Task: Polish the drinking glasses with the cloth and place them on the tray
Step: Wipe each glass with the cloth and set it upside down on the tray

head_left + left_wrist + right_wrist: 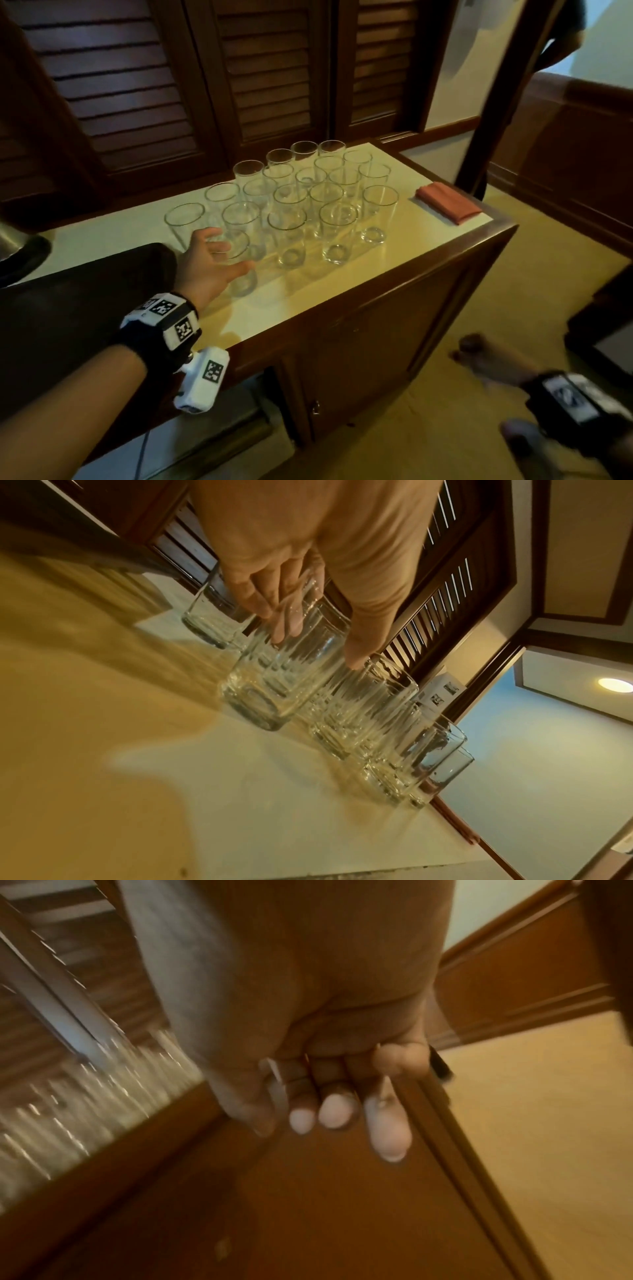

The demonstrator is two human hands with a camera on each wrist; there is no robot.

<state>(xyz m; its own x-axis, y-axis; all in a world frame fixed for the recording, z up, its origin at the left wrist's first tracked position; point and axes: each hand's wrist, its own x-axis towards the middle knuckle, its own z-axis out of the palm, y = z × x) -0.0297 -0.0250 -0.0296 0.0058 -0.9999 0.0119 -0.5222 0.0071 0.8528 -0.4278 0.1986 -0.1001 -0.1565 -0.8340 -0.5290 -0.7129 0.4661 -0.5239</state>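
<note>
As a person's left hand [209,263] reaches across the pale desk [421,240], its spread fingers and thumb close around the nearest glass [239,267] in a tight cluster of clear drinking glasses [308,198]. Seen from the left wrist, the fingers [270,601] lie against the tumbler's far side and the thumb near its rim, though whether the grip is firm cannot be told. This looks like the opening step: picking up the first glass to polish. The folded reddish cloth [447,202] lies untouched at the desk's far right corner, well apart from the glasses. The right hand [486,363] hangs low beside the wooden cabinet [370,342], blurred, fingers [334,1110] loosely curled and holding nothing. A dark flat shape [68,308] at the near left of the desk may be the tray; the view does not settle it. The next move would seem to call for lifting the glass straight up, then bringing the right hand to the cloth. Neighbouring tumblers stand just beside the chosen one, so a sideways pull risks knocking them. Dark louvred shutters [137,68] back the desk.
</note>
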